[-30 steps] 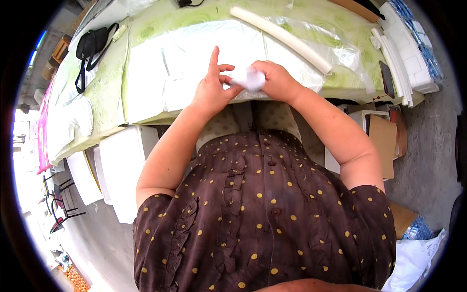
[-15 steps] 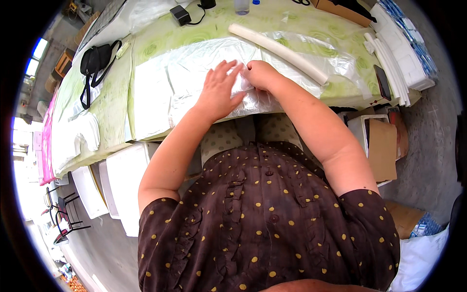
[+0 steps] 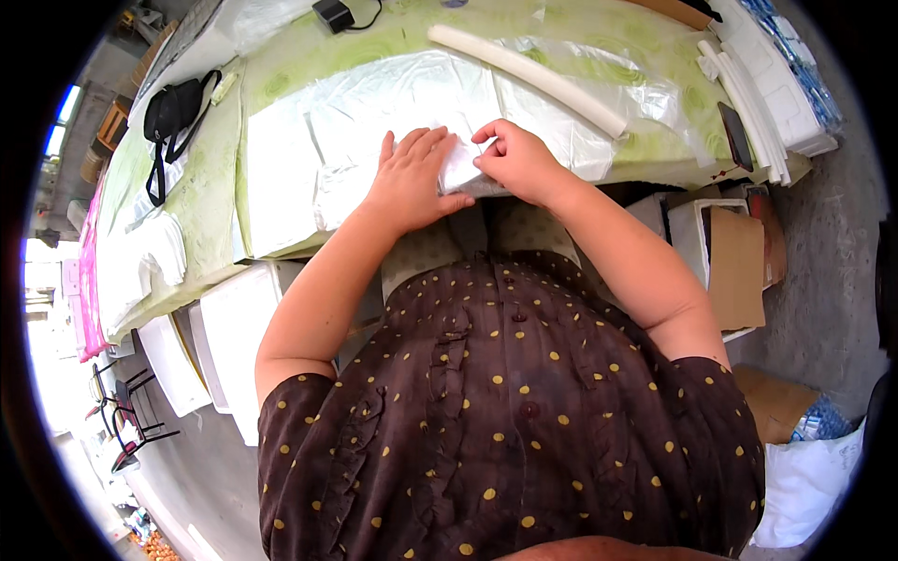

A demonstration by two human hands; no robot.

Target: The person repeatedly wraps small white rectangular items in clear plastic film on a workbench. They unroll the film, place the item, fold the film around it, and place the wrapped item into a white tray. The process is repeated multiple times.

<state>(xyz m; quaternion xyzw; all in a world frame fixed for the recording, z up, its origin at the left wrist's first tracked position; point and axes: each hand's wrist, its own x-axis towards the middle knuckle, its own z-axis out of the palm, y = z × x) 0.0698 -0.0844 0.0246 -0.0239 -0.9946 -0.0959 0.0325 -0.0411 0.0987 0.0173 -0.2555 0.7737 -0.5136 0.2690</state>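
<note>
Shiny, see-through plastic film [image 3: 365, 103] lies spread over the table in front of me, creased in places. My left hand [image 3: 410, 182] rests on it palm down, fingers stretched out and thumb toward the near edge. Just to the right, my right hand [image 3: 519, 161] pinches the film's edge between thumb and forefinger. Between the two hands a whitish folded part of the film shows. Beyond my right hand, a long white roll [image 3: 528, 79] lies slantwise on the film.
The table has a green patterned cover [image 3: 281, 70]. A black bag [image 3: 176, 112] lies at left, near folded white plastic [image 3: 159, 248]. A black adapter [image 3: 333, 15] sits at the back. At right are a dark phone [image 3: 735, 136], thin white rolls [image 3: 748, 107] and a white foam box [image 3: 781, 79].
My left hand has settled flatter onto the film. My right hand has turned, with thumb and forefinger now visible pinching the edge. The whole view has shifted slightly.
</note>
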